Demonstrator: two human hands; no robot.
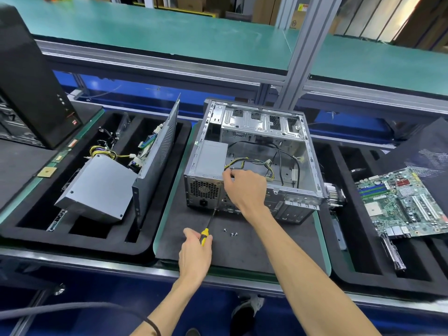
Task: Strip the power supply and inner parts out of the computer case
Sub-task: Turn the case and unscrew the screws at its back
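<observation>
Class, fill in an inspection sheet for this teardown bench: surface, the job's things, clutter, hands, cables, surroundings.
Surface: black foam mat on a green-edged bench.
Job's things: open computer case with the power supply inside.
Clutter: loose screws; removed motherboard at right.
Hands: left hand grips a screwdriver, tip at the case's rear; right hand rests on the case's rear edge.
Cables: wire bundle lying inside the case.
Surroundings: foam tray with another removed supply at left; green shelf behind.
</observation>
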